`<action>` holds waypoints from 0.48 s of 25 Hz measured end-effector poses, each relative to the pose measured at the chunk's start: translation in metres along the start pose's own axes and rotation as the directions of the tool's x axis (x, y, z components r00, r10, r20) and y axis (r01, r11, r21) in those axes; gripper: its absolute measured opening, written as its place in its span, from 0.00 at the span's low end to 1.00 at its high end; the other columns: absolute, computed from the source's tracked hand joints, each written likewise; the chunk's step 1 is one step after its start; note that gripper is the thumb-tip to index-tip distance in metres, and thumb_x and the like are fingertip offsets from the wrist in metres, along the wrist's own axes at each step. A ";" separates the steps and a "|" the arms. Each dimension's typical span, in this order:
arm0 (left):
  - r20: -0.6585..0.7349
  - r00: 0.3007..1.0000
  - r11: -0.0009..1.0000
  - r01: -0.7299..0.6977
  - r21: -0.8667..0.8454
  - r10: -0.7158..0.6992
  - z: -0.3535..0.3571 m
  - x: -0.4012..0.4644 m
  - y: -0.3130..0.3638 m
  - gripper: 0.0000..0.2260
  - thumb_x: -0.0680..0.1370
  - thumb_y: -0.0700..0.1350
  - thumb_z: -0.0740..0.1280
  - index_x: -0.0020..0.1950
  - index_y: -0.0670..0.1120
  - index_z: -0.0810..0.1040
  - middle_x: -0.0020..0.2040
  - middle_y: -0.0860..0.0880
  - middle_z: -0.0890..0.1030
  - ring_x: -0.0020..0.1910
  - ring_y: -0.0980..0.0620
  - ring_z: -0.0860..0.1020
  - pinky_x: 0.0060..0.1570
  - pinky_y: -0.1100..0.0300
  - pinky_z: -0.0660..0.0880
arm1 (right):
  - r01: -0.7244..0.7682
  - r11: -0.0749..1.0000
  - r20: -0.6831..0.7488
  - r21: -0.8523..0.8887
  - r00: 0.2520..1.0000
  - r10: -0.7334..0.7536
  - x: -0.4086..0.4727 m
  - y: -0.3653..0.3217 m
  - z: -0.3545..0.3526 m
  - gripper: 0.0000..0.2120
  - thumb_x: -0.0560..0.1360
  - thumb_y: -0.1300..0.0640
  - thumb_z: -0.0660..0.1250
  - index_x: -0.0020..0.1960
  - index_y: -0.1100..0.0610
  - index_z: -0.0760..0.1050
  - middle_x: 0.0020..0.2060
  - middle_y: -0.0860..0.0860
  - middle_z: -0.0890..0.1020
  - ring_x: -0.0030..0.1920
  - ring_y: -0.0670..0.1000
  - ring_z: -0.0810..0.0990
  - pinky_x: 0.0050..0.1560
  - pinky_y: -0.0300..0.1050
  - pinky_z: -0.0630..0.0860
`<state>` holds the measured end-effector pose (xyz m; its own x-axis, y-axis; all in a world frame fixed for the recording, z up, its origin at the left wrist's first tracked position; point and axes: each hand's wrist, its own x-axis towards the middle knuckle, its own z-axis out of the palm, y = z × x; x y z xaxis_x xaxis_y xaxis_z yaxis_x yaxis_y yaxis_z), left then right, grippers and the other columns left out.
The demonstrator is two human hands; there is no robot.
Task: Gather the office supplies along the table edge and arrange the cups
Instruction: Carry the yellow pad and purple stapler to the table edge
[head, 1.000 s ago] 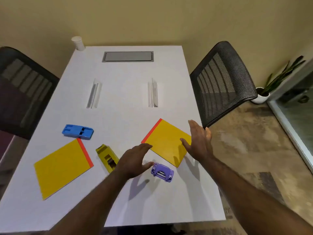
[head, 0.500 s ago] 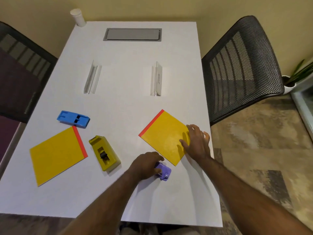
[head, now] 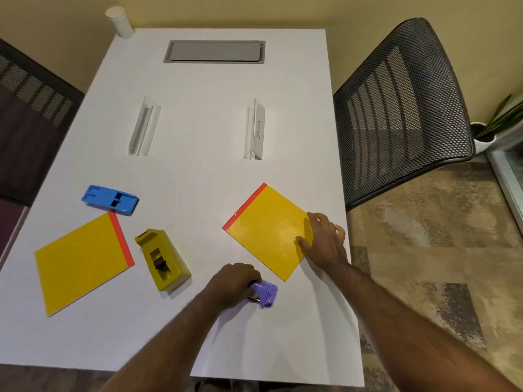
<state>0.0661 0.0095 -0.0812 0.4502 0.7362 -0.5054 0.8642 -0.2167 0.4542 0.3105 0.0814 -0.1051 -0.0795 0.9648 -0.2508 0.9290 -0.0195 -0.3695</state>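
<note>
My left hand point(head: 233, 282) is closed around a small purple hole punch point(head: 265, 293) near the table's front edge. My right hand point(head: 325, 244) grips the right corner of a yellow notepad with a red strip point(head: 266, 229), thumb on top of the pad. A second yellow notepad point(head: 80, 260) lies at the left. Beside it stand a yellow tape dispenser point(head: 162, 260) and a blue stapler point(head: 110, 200). A white cup point(head: 119, 21) stands at the far left corner of the white table point(head: 203, 171).
Two clear acrylic sign holders point(head: 145, 126) point(head: 255, 130) lie mid-table. A grey cable hatch point(head: 215, 51) sits at the far end. A black mesh chair point(head: 402, 108) stands to the right, another chair point(head: 31, 117) to the left. A potted plant point(head: 492, 128) is on the floor.
My left hand dropped onto the purple hole punch and closed on it. My right hand came down onto the right notepad's corner. The view tilted further down over the table.
</note>
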 end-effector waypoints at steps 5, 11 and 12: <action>-0.085 0.989 0.965 0.101 -0.241 -0.124 -0.001 -0.021 -0.007 0.05 0.75 0.46 0.71 0.47 0.46 0.80 0.42 0.50 0.80 0.39 0.53 0.75 0.41 0.64 0.68 | -0.112 0.992 -0.003 -0.065 0.994 0.112 0.012 -0.007 0.002 0.34 0.73 0.37 0.64 0.71 0.56 0.62 0.63 0.56 0.71 0.61 0.58 0.70 0.59 0.57 0.66; -0.250 0.880 0.697 0.120 -0.707 -0.404 -0.010 -0.042 -0.006 0.03 0.72 0.37 0.75 0.43 0.41 0.83 0.35 0.43 0.83 0.29 0.60 0.77 0.31 0.70 0.72 | -0.205 0.972 0.027 -0.116 0.977 0.209 0.023 -0.020 0.000 0.48 0.59 0.26 0.69 0.66 0.57 0.65 0.61 0.55 0.70 0.60 0.57 0.69 0.56 0.55 0.68; -0.260 0.861 0.674 0.121 -0.729 -0.437 -0.012 -0.043 -0.005 0.03 0.72 0.38 0.75 0.43 0.41 0.83 0.34 0.44 0.83 0.28 0.60 0.77 0.30 0.70 0.72 | -0.201 0.972 0.034 -0.126 0.978 0.206 0.025 -0.023 0.001 0.49 0.58 0.26 0.70 0.66 0.58 0.65 0.61 0.55 0.70 0.60 0.57 0.69 0.56 0.56 0.68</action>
<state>0.0399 -0.0135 -0.0529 -0.0481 0.8954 -0.4426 0.4728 0.4108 0.7796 0.2874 0.1056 -0.1036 0.1017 0.9307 -0.3515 0.9641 -0.1793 -0.1960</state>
